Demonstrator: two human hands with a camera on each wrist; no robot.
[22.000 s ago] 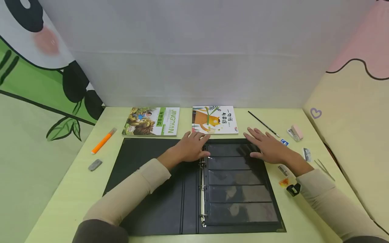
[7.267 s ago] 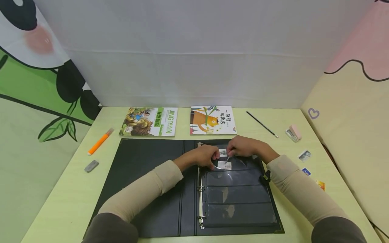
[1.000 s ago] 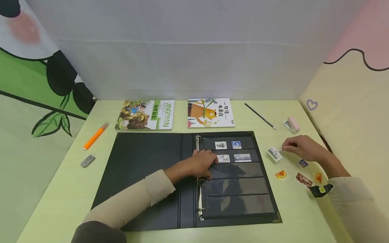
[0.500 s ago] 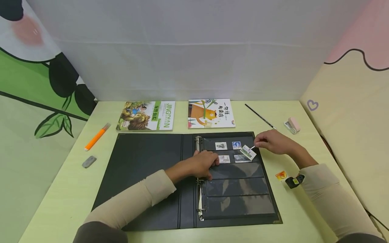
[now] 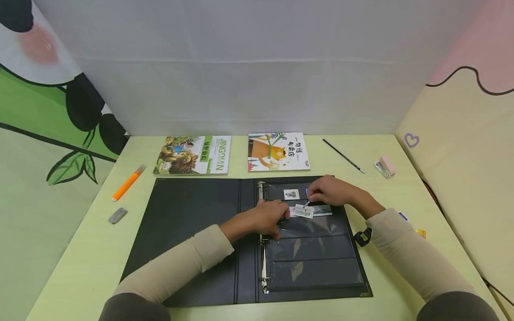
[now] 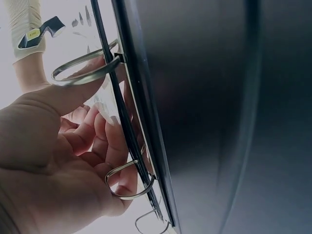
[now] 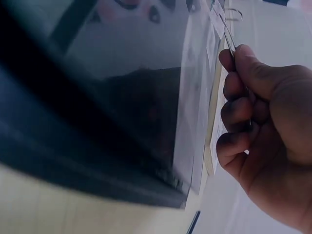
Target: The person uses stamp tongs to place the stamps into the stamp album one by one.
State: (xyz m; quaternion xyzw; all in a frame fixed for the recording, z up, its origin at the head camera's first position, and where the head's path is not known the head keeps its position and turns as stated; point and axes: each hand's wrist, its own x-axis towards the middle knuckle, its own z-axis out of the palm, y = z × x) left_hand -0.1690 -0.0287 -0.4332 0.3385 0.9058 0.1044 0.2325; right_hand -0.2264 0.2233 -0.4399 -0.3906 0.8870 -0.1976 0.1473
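Observation:
An open black ring binder [image 5: 192,240] holds a clear-pocketed stamp page [image 5: 321,247] on its right side. My right hand [image 5: 330,191] pinches thin metal tweezers [image 7: 228,36], whose tips grip a pale green stamp [image 5: 304,211] over the second pocket row. That stamp overlaps a grey stamp [image 5: 323,210] in the row. Another stamp [image 5: 291,194] sits in the top row, and a blue one is mostly hidden by the right hand. Beside the rings, my left hand [image 5: 265,218] holds the page's clear film between thumb and curled fingers.
Two picture books [image 5: 192,154] lie behind the binder. An orange marker [image 5: 128,183] and grey eraser [image 5: 118,216] lie left; a pencil [image 5: 343,156] and pink stapler [image 5: 385,166] lie right. Loose stamps [image 5: 420,232] are partly hidden by the right sleeve.
The right hand has carried the tweezered stamp left from the table onto the page's second row. The left hand has stayed put. Since the oldest frame, several stamps have appeared in the pockets.

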